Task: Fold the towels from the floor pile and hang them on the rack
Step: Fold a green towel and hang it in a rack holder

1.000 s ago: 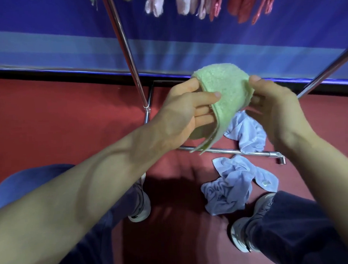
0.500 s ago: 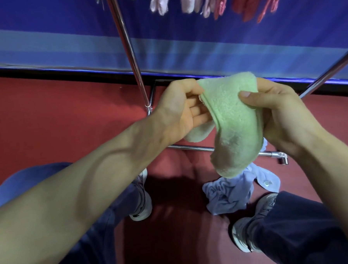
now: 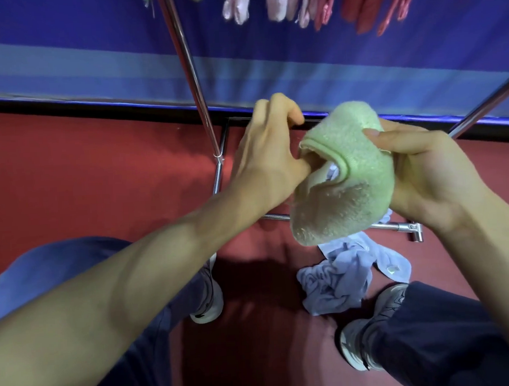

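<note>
Within 1 second the green towel (image 3: 345, 200) has been doubled over above the floor pile (image 3: 340, 279). It is clasped by the right hand (image 3: 429, 177), with the thumb of the left hand (image 3: 269, 159) tucked inside (its grip cannot be told). Hanging is judged near.

Towel (image 3: 362, 193) above floor pile (image 3: 340, 279), before the rack (image 3: 194, 86)

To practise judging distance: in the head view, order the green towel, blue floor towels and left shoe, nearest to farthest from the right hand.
1. Green towel, held in the right hand.
2. Blue towels, on the floor below it.
3. Left shoe, far left on the floor.
</note>
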{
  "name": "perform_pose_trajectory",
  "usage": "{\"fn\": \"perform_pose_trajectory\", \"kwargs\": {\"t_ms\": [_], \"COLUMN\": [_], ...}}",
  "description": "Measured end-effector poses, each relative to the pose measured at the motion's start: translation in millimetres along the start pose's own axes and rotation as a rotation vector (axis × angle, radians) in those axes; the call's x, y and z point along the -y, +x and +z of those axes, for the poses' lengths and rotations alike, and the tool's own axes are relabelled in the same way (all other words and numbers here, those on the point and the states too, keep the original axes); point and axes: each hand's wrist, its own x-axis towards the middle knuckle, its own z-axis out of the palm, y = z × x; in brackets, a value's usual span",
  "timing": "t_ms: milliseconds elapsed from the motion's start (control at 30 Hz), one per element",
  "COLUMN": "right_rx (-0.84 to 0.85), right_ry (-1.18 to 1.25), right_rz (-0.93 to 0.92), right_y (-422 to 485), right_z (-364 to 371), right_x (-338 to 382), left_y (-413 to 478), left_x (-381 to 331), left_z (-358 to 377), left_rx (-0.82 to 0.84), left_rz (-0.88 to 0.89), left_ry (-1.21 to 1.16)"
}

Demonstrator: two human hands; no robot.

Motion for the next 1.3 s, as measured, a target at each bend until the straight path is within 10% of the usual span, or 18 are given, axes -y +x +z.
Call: {"fn": "perform_pose_trajectory", "kwargs": {"t_ms": [300,500,867,1300], "right_rx": [-0.025,-0.457,-0.590,-0.728], "right_ry": [-0.119,-0.789,-1.212,-1.307], "right_rz": [0.027,-0.335,-0.724,-0.872], "right_y": [-2.2,-12.4,-90.2,-164.6], "right_z": [7.2,11.6,95.9,173.8], "right_x": [3.0,-19.1,4.2,75.2], "left_y": [-1.9,-1.7,-30.7,-81.1], "left_x": [-8.0,-24.5,-137.9,-239.1], "left_z": [0.7,-14.7,-100.3,-190.9], "left_rx": [-0.101,-0.082,-0.046,-0.116], "left_rz": [0.159,0.299,0.557,0.652], "left_ry": [-0.141,-0.027,0.305,0.688]}}
